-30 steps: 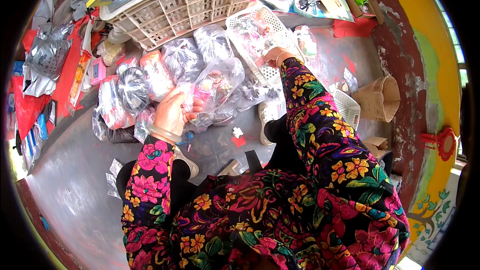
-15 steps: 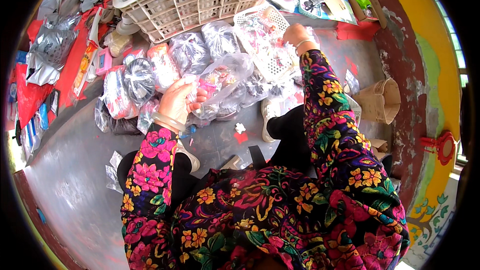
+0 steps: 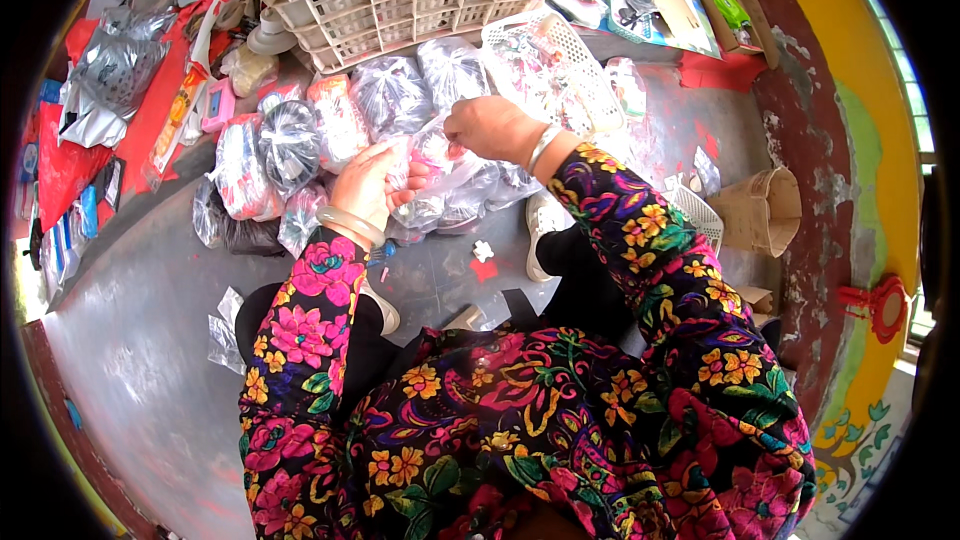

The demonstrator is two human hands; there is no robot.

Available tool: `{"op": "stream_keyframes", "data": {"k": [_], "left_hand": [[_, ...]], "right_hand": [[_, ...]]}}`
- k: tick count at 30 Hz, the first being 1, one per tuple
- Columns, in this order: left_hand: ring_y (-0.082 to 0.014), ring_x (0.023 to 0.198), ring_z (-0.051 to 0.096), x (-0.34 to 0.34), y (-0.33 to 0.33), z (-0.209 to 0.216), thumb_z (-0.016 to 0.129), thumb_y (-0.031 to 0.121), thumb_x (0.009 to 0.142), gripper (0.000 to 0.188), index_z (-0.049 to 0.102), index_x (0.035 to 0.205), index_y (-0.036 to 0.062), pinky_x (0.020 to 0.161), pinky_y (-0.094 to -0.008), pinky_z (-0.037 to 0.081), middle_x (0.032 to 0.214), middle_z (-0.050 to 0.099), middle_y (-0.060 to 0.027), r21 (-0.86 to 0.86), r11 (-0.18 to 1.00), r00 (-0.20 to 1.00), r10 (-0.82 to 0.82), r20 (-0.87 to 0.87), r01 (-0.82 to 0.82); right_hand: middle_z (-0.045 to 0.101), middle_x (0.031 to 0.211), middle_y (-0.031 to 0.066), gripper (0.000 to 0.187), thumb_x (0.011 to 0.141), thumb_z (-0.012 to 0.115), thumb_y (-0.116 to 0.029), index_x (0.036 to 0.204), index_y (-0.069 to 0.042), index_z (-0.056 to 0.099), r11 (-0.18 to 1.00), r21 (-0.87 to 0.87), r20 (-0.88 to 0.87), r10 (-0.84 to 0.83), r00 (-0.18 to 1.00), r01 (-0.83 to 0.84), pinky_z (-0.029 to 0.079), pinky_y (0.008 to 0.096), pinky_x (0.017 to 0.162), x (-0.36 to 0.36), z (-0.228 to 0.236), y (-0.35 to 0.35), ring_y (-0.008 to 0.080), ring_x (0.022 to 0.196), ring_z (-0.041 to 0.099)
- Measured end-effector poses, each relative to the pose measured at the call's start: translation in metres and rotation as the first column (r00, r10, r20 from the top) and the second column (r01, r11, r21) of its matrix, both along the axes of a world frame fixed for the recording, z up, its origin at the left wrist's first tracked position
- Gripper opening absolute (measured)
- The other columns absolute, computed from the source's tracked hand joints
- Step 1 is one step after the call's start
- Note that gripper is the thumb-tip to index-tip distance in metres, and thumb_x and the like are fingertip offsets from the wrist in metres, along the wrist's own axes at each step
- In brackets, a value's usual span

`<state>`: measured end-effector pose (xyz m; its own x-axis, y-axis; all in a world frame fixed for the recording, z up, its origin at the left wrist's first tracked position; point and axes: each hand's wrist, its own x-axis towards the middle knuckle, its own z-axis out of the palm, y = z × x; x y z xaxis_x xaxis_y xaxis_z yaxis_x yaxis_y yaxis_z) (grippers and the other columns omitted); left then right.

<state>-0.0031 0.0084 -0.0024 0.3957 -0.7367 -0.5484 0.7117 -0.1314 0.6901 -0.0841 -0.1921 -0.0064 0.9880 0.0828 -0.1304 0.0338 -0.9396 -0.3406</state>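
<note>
My left hand (image 3: 366, 186), a pale bangle at its wrist, is curled round the gathered edge of a clear plastic bag (image 3: 462, 172) with small red and pink things inside. My right hand (image 3: 497, 129) is over that bag with its fingers pinched together; what they hold, if anything, is too small to make out. Behind it, a white perforated basket (image 3: 597, 105) lies tilted, filled with small red and clear-wrapped pieces. Tied bags of dark items (image 3: 388, 95) and a bag of red and white items (image 3: 243, 168) crowd around my left hand.
A large cream crate (image 3: 400, 2) stands at the back. On the right are a brown paper container (image 3: 757, 212), a small white basket (image 3: 697, 215) and an open cardboard box (image 3: 738, 15). Silver packaging (image 3: 112, 75) lies at the left. A white scrap (image 3: 483, 251) lies on the grey floor.
My right hand has come from the white basket leftward and nearer, to just above the clear bag. My left hand has stayed nearly in place, still holding the bag.
</note>
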Motion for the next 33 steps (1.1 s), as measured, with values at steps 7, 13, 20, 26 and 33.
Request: {"op": "stream_keyframes", "data": {"k": [7,13,20,26,33], "left_hand": [[-0.0176,0.068,0.059,-0.005,-0.002,0.005,0.041,0.018,0.088,0.027,0.046,0.109,0.0018,0.052,-0.0223,0.047,0.084,0.059,-0.0137,-0.002,1.000,1.000,-0.026,0.008,0.026],[-0.0185,0.070,0.059,-0.002,0.002,0.004,0.041,0.019,0.088,0.026,0.046,0.106,0.0014,0.053,-0.0231,0.047,0.084,0.059,-0.0141,-0.001,0.999,0.998,-0.052,0.017,0.052],[-0.0191,0.070,0.059,-0.003,-0.001,0.001,0.041,0.017,0.087,0.023,0.046,0.104,0.0019,0.052,-0.0234,0.047,0.084,0.059,-0.0147,0.017,0.998,0.998,-0.058,-0.010,0.059],[-0.0189,0.068,0.059,-0.004,-0.007,0.006,0.046,0.016,0.085,0.020,0.048,0.099,0.0011,0.051,-0.0229,0.048,0.081,0.059,-0.0139,0.033,0.999,0.998,-0.029,-0.052,0.031],[-0.0193,0.070,0.059,-0.001,-0.003,-0.002,0.055,0.015,0.080,0.019,0.055,0.091,-0.0003,0.056,-0.0245,0.048,0.078,0.059,-0.0100,0.049,0.999,0.987,-0.014,-0.161,0.022]], "right_hand": [[0.061,0.085,0.0115,0.014,0.074,0.050,-0.012,0.082,-0.008,0.062,0.983,-0.180,-0.331,-0.037,0.943,-0.024,0.045,0.0361,0.069,-0.002,-0.053,-0.002,0.0277,0.081,0.058],[0.060,0.089,0.0139,0.026,0.072,0.048,-0.005,0.095,-0.011,0.061,0.983,-0.180,-0.366,-0.037,0.930,-0.032,0.044,0.0366,0.073,0.001,-0.060,-0.002,0.0287,0.085,0.057],[0.059,0.092,0.0162,0.046,0.068,0.044,0.001,0.111,-0.011,0.051,0.983,0.034,-0.393,0.177,0.902,-0.178,0.044,0.0365,0.075,-0.009,-0.065,-0.005,0.0316,0.087,0.055],[0.060,0.099,0.0113,0.046,0.069,0.046,0.000,0.113,-0.011,0.053,0.977,0.150,-0.362,0.197,0.911,-0.152,0.046,0.0298,0.075,0.003,-0.050,-0.025,0.0253,0.083,0.058],[0.063,0.085,0.0072,0.021,0.075,0.054,-0.015,0.090,-0.004,0.061,0.356,0.608,-0.455,-0.576,0.679,0.709,0.048,0.0231,0.061,-0.026,0.003,-0.137,0.0128,0.069,0.060]]}}
